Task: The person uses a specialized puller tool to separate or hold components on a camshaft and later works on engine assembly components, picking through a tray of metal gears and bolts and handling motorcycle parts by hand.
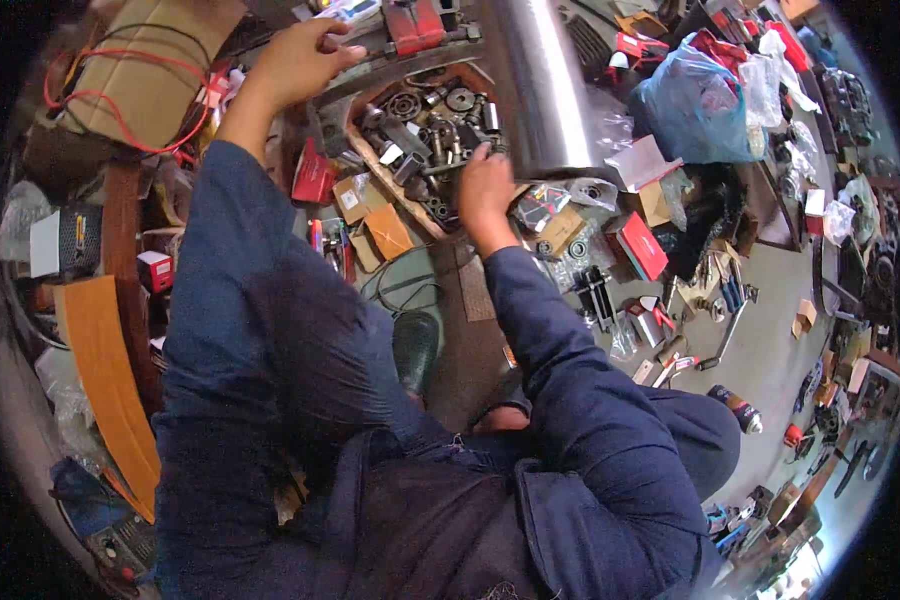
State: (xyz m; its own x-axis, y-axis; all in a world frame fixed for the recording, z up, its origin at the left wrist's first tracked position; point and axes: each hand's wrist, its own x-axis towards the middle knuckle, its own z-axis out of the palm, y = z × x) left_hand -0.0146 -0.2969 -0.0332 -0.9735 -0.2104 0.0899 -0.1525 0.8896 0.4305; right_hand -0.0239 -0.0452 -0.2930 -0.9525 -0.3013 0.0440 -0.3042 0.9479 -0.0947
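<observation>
My left hand (305,62) is raised at the upper left, fingers loosely bent and apart, with nothing visible in it. It hovers near a red metal block (413,26) on a grey metal base. My right hand (487,188) reaches over the right edge of a shallow brown-rimmed tray (368,150) full of greasy metal parts. Its fingers are bent down among the parts, and what they grip is hidden. Inside the tray lie a round gear-like part (403,106), a ring (460,98) and a short shiny cylinder (490,117).
A large shiny metal cylinder (545,90) stands just beyond my right hand. Small boxes, including a red box (638,247), and bearings lie to the right. A blue plastic bag (695,105) sits behind them. At left are a cardboard box (145,75) and an orange-brown board (110,375).
</observation>
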